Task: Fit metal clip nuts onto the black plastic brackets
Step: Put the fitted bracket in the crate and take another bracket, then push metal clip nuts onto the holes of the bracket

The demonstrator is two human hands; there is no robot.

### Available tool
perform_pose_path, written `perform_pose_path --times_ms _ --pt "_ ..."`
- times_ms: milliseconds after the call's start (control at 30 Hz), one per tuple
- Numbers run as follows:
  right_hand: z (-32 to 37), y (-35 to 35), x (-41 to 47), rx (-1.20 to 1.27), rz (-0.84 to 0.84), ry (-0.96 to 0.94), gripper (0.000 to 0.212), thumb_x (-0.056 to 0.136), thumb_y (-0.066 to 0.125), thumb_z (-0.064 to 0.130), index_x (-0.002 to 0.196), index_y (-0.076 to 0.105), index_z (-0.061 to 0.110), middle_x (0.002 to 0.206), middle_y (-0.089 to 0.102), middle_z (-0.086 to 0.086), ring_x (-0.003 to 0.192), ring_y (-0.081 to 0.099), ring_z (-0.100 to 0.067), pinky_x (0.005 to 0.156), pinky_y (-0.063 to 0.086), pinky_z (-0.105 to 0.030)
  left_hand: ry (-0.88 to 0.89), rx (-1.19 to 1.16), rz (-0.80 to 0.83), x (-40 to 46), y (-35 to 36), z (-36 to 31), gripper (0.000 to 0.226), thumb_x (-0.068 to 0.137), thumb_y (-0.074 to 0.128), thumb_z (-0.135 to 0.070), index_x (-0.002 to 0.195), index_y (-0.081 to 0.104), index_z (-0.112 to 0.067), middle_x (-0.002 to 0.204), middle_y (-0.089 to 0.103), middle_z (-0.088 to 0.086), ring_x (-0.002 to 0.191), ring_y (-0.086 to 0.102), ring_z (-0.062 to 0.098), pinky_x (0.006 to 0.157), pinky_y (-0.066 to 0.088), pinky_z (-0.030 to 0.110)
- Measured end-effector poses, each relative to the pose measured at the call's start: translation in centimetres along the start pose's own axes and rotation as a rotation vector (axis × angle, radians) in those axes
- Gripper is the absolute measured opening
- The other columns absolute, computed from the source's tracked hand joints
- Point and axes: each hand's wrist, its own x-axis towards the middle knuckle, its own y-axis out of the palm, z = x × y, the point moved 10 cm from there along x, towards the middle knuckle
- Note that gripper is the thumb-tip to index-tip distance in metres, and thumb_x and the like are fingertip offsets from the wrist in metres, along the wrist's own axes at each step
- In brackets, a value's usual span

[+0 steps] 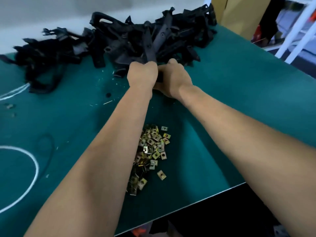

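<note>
Both my arms reach out over the green table (pixel 239 117). My left hand (pixel 142 74) and my right hand (pixel 174 79) are curled side by side round the near end of one long black plastic bracket (pixel 149 47), which sticks up and away from them. Behind it lies a big heap of black brackets (pixel 119 40) along the far edge. A pile of brass-coloured metal clip nuts (pixel 150 151) sits on the table between my forearms, near me. Whether a clip nut is in my fingers is hidden.
A white cord (pixel 32 161) loops on the left of the table, with a thin black loop (pixel 51 147) beside it. Small metal shavings (pixel 106 82) are scattered mid-table. The table's near edge (pixel 222 190) runs diagonally at the lower right. Cardboard boxes (pixel 239 12) stand beyond the far right corner.
</note>
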Motion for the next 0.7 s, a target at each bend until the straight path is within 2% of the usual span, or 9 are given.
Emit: perform_pose_path --times_ms 67,133,267,333,433,500,567,633,700 --pt "-0.3 -1.1 0.0 0.067 -0.111 -0.013 0.046 0.085 0.074 0.055 0.116 0.060 0.024 0.119 0.053 -0.009 0.101 0.052 -0.031 0.087 0.047 -0.041 -0.040 -0.058 0.030 0.5 -0.4 0.5 0.035 0.088 0.059 -0.017 0.121 0.056 -0.007 0.108 0.063 0.010 0.097 0.065 0.030 0.088 0.059 0.043" --pt "-0.8 -2.2 -0.2 0.086 -0.188 0.002 0.045 0.085 0.078 0.043 0.112 0.053 0.016 0.116 0.055 -0.011 0.100 0.057 -0.036 0.081 0.045 -0.040 -0.087 -0.099 0.054 0.8 -0.7 1.0 0.041 0.087 0.058 -0.017 0.126 0.055 -0.007 0.114 0.064 0.013 0.101 0.067 0.033 0.093 0.059 0.048" --pt "1.4 -3.1 -1.0 0.025 -0.192 -0.075 0.037 0.088 0.069 0.019 0.115 0.047 0.009 0.110 0.061 -0.018 0.095 0.061 -0.043 0.076 0.047 -0.042 -0.105 -0.125 0.100 1.2 -0.6 1.1 0.042 0.087 0.058 -0.017 0.127 0.052 -0.008 0.114 0.067 0.017 0.101 0.069 0.036 0.090 0.060 0.051" --pt "3.0 -4.0 -2.2 0.036 -0.260 -0.140 0.025 0.087 0.060 0.009 0.109 0.049 0.006 0.099 0.064 -0.017 0.086 0.061 -0.043 0.073 0.051 -0.046 -0.136 -0.148 0.147 1.0 -0.3 1.1 0.040 0.089 0.059 -0.019 0.127 0.054 -0.008 0.110 0.070 0.018 0.096 0.070 0.036 0.083 0.062 0.052" --pt "4.2 -5.7 -4.5 0.102 -0.430 -0.163 0.017 0.087 0.055 0.005 0.103 0.056 0.007 0.095 0.065 -0.010 0.083 0.062 -0.037 0.072 0.049 -0.046 -0.180 -0.152 0.259 0.8 0.6 1.3 0.019 0.094 0.057 -0.023 0.101 0.067 -0.008 0.077 0.070 0.009 0.066 0.069 0.027 0.060 0.063 0.040" --pt "5.6 -6.8 -6.5 0.223 -0.536 -0.237 0.020 0.083 0.056 0.008 0.102 0.060 0.006 0.097 0.067 -0.010 0.084 0.062 -0.036 0.072 0.049 -0.047 -0.245 -0.243 0.465 -0.2 1.7 1.5 0.034 0.097 0.053 -0.027 0.069 0.068 -0.013 0.060 0.064 0.002 0.053 0.065 0.019 0.053 0.056 0.027" --pt "7.9 -8.0 -8.6 0.330 -0.608 -0.390 0.019 0.080 0.057 0.005 0.098 0.062 0.003 0.092 0.068 -0.011 0.080 0.062 -0.035 0.070 0.051 -0.048 -0.238 -0.389 0.642 -1.6 1.7 0.9 0.045 0.097 0.049 -0.022 0.054 0.063 -0.015 0.056 0.058 0.000 0.051 0.062 0.013 0.053 0.053 0.021" --pt "10.7 -8.4 -10.0 0.347 -0.578 -0.565 0.017 0.079 0.057 0.003 0.095 0.063 0.001 0.086 0.067 -0.008 0.073 0.062 -0.026 0.066 0.052 -0.043 -0.129 -0.414 0.717 -2.4 0.3 -0.2 0.036 0.084 0.048 -0.014 0.050 0.060 -0.018 0.050 0.054 -0.003 0.048 0.057 0.007 0.050 0.049 0.019" --pt "12.5 -8.0 -10.5 0.423 -0.468 -0.672 0.014 0.080 0.061 0.003 0.094 0.066 0.003 0.082 0.067 -0.001 0.065 0.056 -0.006 0.063 0.051 -0.030 -0.017 -0.293 0.704 -2.5 -2.1 -0.7 0.037 0.072 0.042 -0.009 0.039 0.057 -0.018 0.044 0.053 -0.005 0.043 0.055 0.005 0.045 0.046 0.017"
